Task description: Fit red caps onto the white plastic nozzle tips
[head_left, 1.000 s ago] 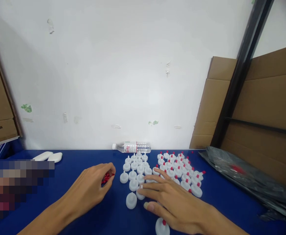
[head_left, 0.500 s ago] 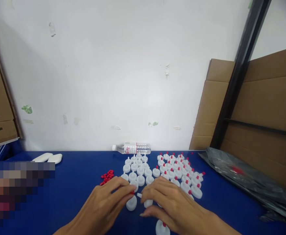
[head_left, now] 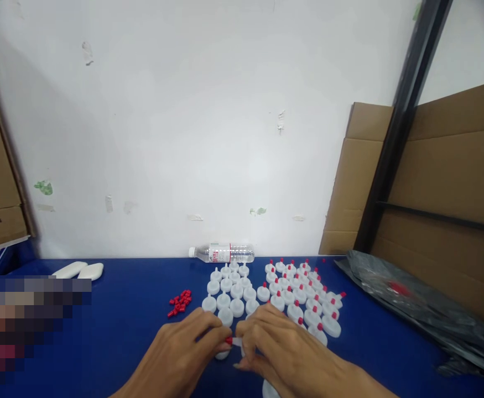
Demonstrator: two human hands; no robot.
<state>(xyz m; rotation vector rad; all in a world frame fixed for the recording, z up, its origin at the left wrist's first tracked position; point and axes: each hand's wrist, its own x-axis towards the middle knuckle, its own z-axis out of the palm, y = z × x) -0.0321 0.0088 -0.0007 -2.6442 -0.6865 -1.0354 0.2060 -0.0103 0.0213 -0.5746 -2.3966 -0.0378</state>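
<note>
My left hand (head_left: 187, 348) pinches a small red cap (head_left: 228, 340) between thumb and fingers. Closed around a white nozzle lid (head_left: 237, 342) is my right hand (head_left: 277, 345), with the lid's thin tip pointing left. Cap and tip meet; how far the cap sits over the tip is hidden by the fingers. Beyond my hands stand several white nozzle lids without caps (head_left: 237, 307). On the right are several lids with red caps on their tips (head_left: 295, 310). A loose pile of red caps (head_left: 180, 302) lies left of the lids.
A clear plastic bottle (head_left: 220, 253) lies along the wall. Two white rounded objects (head_left: 91, 271) rest at the left on the blue table (head_left: 134, 298). Grey plastic bags (head_left: 416, 309) and cardboard (head_left: 445, 221) are at the right. A blurred patch covers the lower left.
The red cap in my left hand has moved right and slightly down onto the nozzle tip. My right hand keeps hold of the lid, and the gap between my hands has closed.
</note>
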